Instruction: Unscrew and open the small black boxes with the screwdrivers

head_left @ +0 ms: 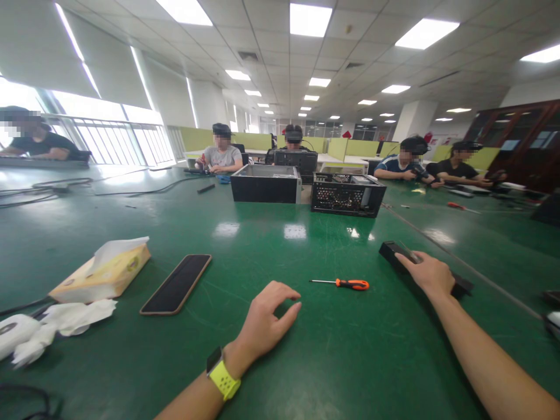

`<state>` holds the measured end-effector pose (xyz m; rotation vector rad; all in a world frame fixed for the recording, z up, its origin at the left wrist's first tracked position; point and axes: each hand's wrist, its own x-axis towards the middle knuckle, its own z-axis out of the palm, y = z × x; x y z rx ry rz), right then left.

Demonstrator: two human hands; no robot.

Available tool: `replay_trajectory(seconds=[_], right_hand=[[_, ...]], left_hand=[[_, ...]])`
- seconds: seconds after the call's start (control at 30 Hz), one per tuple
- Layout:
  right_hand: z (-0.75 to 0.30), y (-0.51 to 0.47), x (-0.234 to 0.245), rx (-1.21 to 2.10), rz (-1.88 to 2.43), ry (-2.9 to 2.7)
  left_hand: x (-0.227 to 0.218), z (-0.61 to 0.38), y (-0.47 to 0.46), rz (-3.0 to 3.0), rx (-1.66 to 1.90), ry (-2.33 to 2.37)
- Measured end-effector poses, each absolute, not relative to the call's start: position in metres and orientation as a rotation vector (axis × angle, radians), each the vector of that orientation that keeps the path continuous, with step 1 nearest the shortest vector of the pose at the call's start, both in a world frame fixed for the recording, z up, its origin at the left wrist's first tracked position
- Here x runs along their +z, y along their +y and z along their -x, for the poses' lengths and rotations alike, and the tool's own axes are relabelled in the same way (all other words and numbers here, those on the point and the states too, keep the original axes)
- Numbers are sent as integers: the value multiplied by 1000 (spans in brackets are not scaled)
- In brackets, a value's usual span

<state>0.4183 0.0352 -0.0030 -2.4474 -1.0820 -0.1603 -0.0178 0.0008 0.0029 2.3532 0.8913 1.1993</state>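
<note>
Right hand (431, 274) lies over a black bar (389, 249), which I see at the right of the table (262, 245), the hand's grip closed across the bar's middle; fingertips partly hidden from me. Bar's long axis runs aslant: one end away and to the left, the other back toward the right forearm. Cannot tell if its underside lies fully flat. Left hand (266, 324) holds nothing, thumb and fingers curved with a gap between; yellow-banded watch (223, 376) on that wrist. Between the hands, a bit further out, I note a screwdriver (339, 283), shaft pointing left, orange-and-black handle right, axis nearly straight across. Surface: green, glossy, finely scratched, ceiling lights (310, 20) mirrored in it. To the left I log a phone (177, 286), dark screen up, a tissue pack (105, 274) just beyond it, and crumpled tissue (79, 316) near the pack. Across the middle, two cases (266, 186) side by side, the right one showing perforated metal. Room: five co-workers (227, 156) around the far side, pale green partitions (356, 150) behind, blinds (118, 70) above bright windows on the left, dark wooden cabinet (525, 140) on the right.
</note>
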Motion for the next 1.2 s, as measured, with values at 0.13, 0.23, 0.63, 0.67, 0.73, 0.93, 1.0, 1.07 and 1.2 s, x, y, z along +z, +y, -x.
replay_trajectory(seconds=[0.13,0.23,0.63,0.67,0.73,0.93,1.0,1.07,1.2], right_hand=[[-418,36,-4,-170,2427,-1088],[-423,33,-1,-212,2428,-1016],[-487,-7,15,-41,2636,-874],[-489,-9,18,-21,2648,-869],[-486,-11,25,-11,2628,-913],[-397,-11,54,-201,2182,-1483],[-345,-12,56,-204,1989,-1677],[-294,-17,51,-23,1691,-1973],[-218,-33,33,230,1408,-2257]], left_hand=[[3,17,-1,-2359,1189,886],[4,18,0,-2384,1182,915],[-1,26,12,-2516,952,1535],[-2,26,12,-2514,943,1523],[-3,24,12,-2505,955,1494],[-2,22,10,-2476,1058,1269],[-2,22,8,-2471,1045,1172],[-1,21,5,-2472,999,1065],[2,19,1,-2466,878,888]])
